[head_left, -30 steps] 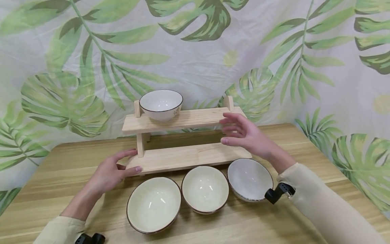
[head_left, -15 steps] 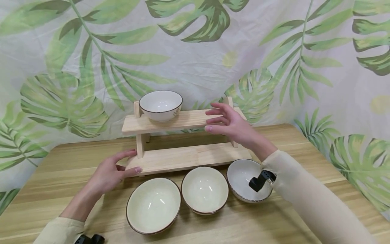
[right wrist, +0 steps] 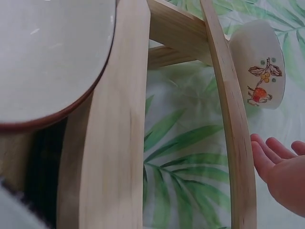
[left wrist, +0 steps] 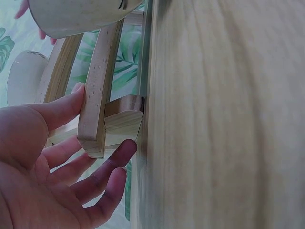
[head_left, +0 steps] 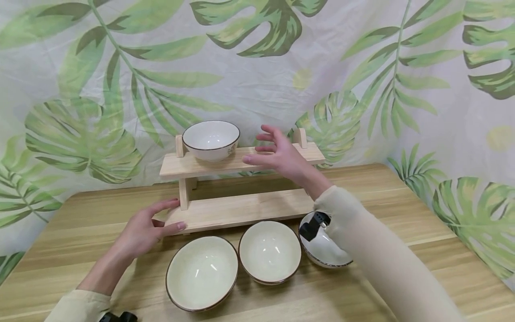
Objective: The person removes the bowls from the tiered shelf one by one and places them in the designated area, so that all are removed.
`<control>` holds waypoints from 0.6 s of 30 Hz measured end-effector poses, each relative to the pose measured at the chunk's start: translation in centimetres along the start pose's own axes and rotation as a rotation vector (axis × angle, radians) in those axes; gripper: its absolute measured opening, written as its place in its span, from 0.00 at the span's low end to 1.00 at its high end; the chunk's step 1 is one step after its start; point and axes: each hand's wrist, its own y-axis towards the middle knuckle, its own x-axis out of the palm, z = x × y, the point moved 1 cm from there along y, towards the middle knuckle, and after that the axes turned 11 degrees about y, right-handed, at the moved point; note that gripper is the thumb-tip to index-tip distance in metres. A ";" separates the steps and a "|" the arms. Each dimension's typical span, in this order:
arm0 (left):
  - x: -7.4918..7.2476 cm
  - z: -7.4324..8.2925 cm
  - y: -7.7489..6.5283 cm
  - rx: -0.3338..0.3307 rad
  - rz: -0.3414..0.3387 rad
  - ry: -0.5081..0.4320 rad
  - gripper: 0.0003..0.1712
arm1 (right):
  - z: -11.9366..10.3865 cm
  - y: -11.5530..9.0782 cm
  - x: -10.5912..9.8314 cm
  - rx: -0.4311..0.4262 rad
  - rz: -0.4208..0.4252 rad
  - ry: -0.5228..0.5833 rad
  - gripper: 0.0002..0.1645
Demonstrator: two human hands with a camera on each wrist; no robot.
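A two-tier wooden shelf rack (head_left: 245,210) stands at the back of the table. My left hand (head_left: 142,230) grips the left end of its lower board, the thumb on the board and the fingers behind the end, as the left wrist view also shows. On the left of the upper board sits a white bowl (head_left: 211,141) with a dark rim; fruit and leaves are painted on its outside (right wrist: 264,81). My right hand (head_left: 281,154) hovers over the upper board, right of that bowl, fingers spread and holding nothing.
Before the rack stand a large cream bowl (head_left: 202,273), a smaller cream bowl (head_left: 270,252) and a white bowl (head_left: 327,250), partly covered by my right sleeve. A leaf-patterned cloth (head_left: 362,67) hangs behind the wooden table (head_left: 100,214).
My right hand has moved left and up along the upper board, closer to the bowl there. The left hand keeps its place on the rack, and the bowls have not moved.
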 end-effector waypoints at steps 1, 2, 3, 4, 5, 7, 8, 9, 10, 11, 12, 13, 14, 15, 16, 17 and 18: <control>0.0 0.0 0.0 -0.002 -0.001 0.001 0.48 | 0.0 0.3 0.1 0.004 0.001 -0.001 0.66; 0.0 0.0 0.0 -0.005 -0.001 0.002 0.48 | 0.0 0.6 0.3 0.007 0.002 -0.002 0.66; -0.1 0.0 0.0 -0.005 -0.001 0.002 0.49 | 0.0 0.9 0.4 0.010 0.004 -0.006 0.66; -0.1 0.1 0.0 -0.008 0.000 0.001 0.49 | 0.0 1.2 0.6 0.012 0.005 -0.008 0.67; -0.1 0.1 0.0 -0.008 0.000 -0.001 0.49 | 0.0 1.4 0.7 0.017 0.007 -0.008 0.67; -0.1 0.1 0.0 -0.009 0.001 -0.002 0.49 | 0.0 1.9 0.9 0.027 0.009 -0.009 0.68; -0.1 0.1 0.0 -0.009 0.002 -0.003 0.49 | -0.1 2.1 1.1 0.029 0.008 -0.001 0.69; -0.1 0.1 0.0 -0.007 0.002 -0.003 0.48 | -0.1 2.3 1.3 0.030 0.007 0.006 0.69; -0.1 0.1 0.0 -0.008 0.004 -0.005 0.48 | -0.2 2.5 1.4 0.032 0.006 0.012 0.70; -0.1 0.0 0.0 -0.006 0.004 -0.006 0.48 | -0.2 2.8 1.6 0.031 0.003 0.019 0.70; 0.0 0.0 -0.1 -0.005 0.004 -0.007 0.48 | -0.2 3.0 1.8 0.031 0.001 0.025 0.70; 0.0 -0.1 -0.1 -0.004 0.004 -0.008 0.47 | -0.3 3.2 2.1 0.030 -0.002 0.033 0.70; 0.0 -0.1 -0.1 -0.003 0.005 -0.007 0.47 | -0.3 3.5 2.3 0.029 -0.003 0.046 0.70; 0.0 -0.1 0.0 -0.002 0.005 -0.007 0.47 | -0.3 3.7 2.6 0.030 -0.004 0.053 0.71; 0.1 -0.1 0.0 -0.003 0.006 -0.005 0.47 | -0.3 3.9 2.8 0.029 -0.003 0.060 0.71; 0.1 -0.1 0.0 -0.002 0.005 -0.003 0.47 | -0.3 4.2 3.1 0.029 -0.001 0.064 0.71; 0.1 -0.1 0.0 -0.003 0.005 -0.001 0.47 | -0.3 4.4 3.3 0.030 0.002 0.066 0.72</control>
